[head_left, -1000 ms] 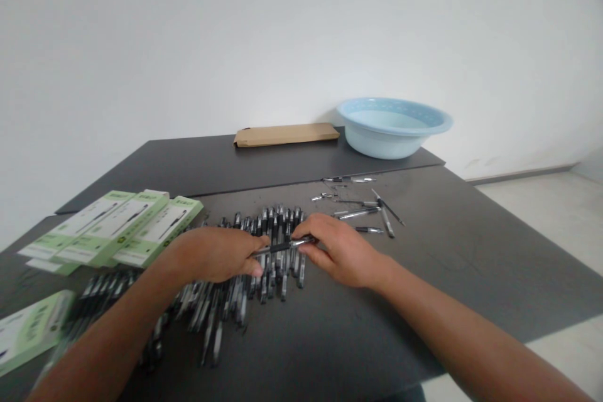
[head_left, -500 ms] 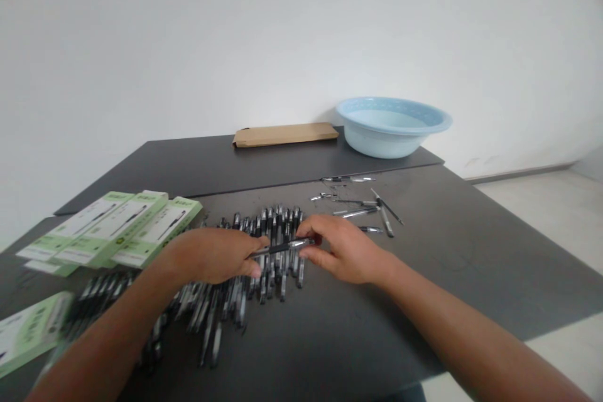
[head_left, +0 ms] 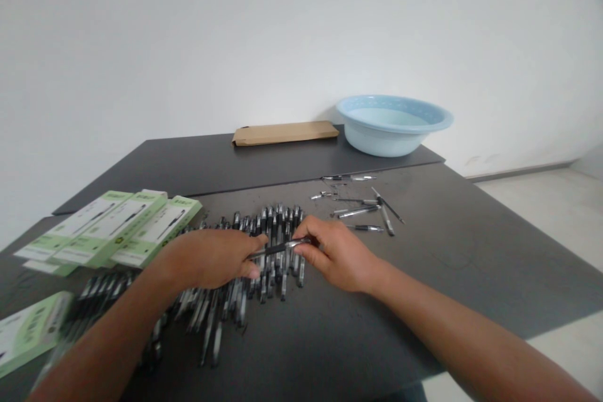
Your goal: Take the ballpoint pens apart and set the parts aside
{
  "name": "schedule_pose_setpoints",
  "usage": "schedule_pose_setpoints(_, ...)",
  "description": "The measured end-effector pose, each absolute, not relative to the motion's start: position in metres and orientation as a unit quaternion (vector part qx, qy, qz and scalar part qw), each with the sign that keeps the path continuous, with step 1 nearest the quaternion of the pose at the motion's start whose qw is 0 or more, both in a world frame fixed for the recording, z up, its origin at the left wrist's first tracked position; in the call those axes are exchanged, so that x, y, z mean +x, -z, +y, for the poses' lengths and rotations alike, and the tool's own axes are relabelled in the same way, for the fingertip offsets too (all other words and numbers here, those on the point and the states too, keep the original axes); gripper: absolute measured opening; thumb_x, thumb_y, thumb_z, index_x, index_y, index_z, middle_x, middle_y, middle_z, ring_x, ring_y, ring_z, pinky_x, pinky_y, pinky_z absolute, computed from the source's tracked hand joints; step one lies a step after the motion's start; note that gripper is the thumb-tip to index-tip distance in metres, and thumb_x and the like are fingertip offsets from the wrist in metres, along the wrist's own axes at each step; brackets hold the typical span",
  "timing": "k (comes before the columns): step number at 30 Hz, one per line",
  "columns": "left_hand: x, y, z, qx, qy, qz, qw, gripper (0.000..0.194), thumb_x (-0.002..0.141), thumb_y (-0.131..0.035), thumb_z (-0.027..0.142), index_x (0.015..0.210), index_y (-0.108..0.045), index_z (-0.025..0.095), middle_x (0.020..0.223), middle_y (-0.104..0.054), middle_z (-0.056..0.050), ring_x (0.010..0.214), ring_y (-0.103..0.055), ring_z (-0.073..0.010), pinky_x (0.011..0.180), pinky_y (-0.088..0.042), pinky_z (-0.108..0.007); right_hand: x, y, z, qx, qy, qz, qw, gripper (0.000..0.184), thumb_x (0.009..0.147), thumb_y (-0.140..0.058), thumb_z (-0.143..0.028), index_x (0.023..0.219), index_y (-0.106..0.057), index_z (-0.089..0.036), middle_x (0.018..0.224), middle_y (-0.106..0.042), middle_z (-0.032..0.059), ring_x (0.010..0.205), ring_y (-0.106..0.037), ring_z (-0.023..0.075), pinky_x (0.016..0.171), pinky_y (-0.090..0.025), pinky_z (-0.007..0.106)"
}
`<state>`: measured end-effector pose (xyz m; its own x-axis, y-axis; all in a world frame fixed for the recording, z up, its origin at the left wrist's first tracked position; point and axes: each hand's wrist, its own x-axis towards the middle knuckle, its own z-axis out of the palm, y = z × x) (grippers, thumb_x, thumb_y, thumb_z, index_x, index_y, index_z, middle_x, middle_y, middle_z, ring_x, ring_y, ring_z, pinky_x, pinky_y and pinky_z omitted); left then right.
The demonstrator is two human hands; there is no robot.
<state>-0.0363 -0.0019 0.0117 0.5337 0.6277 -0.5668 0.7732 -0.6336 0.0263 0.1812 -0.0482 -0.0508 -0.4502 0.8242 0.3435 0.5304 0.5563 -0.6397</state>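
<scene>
While the right hand [head_left: 332,252] is closing further over the silver end of the pen [head_left: 276,249] than a moment ago, I am watching its fingers pinching there and the left hand [head_left: 219,257] pinching toward the other end, above the piled pens [head_left: 284,281], apparently firming the hold.

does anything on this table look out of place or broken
Yes. Beyond the right hand, loose pens and thin pieces lie scattered at odd angles, unlike the roughly aligned pile of pens. Breakage isn't clear.
</scene>
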Motion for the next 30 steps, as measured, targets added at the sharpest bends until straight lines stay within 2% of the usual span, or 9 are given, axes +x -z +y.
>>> schedule_pose_setpoints(11,-0.047,-0.003,-0.012,0.874,0.217,0.42,0.11,0.057,0.087,-0.048,0.025,0.142,-0.034,0.013,0.127,-0.058,-0.016,0.114,-0.054,-0.031,0.093,-0.043,-0.045,0.176,0.047,-0.056,-0.41,-0.229,-0.821,0.324,0.008,0.089,-0.052,-0.027,0.09,-0.051,-0.019,0.073,-0.056,-0.0015,0.066,-0.051,0.0111,0.06,-0.033,0.021)
schedule_pose_setpoints(16,-0.045,-0.002,-0.016,0.879,0.192,0.423,0.107,0.054,0.088,-0.047,0.023,0.14,-0.037,0.012,0.123,-0.061,-0.018,0.109,-0.058,-0.0325,0.092,-0.044,-0.046,0.175,0.043,-0.06,-0.412,-0.208,-0.831,0.311,0.01,0.092,-0.048,-0.029,0.093,-0.051,-0.019,0.078,-0.059,0.0001,0.069,-0.053,0.0126,0.062,-0.035,0.022)
schedule_pose_setpoints(21,-0.044,-0.001,-0.017,0.877,0.194,0.426,0.111,0.055,0.089,-0.046,0.024,0.141,-0.035,0.013,0.122,-0.061,-0.016,0.11,-0.057,-0.032,0.091,-0.045,-0.045,0.177,0.047,-0.061,-0.405,-0.173,-0.841,0.313,0.019,0.094,-0.042,-0.034,0.104,-0.045,-0.019,0.083,-0.06,0.0034,0.073,-0.055,0.0157,0.064,-0.037,0.025)
schedule_pose_setpoints(25,-0.043,-0.004,-0.019,0.88,0.19,0.422,0.109,0.056,0.088,-0.046,0.025,0.142,-0.035,0.015,0.12,-0.062,-0.015,0.108,-0.058,-0.032,0.09,-0.045,-0.044,0.179,0.055,-0.057,-0.375,-0.121,-0.854,0.34,0.018,0.095,-0.039,-0.036,0.093,-0.044,-0.019,0.077,-0.058,0.0034,0.067,-0.053,0.0152,0.06,-0.037,0.025)
schedule_pose_setpoints(30,-0.047,-0.004,-0.023,0.884,0.176,0.421,0.105,0.05,0.09,-0.043,0.024,0.14,-0.039,0.016,0.118,-0.064,-0.015,0.104,-0.06,-0.0299,0.088,-0.046,-0.042,0.178,0.062,-0.051,-0.313,-0.032,-0.875,0.367,0.018,0.096,-0.036,-0.034,0.089,-0.045,-0.019,0.072,-0.058,0.0044,0.067,-0.051,0.0166,0.064,-0.039,0.028)
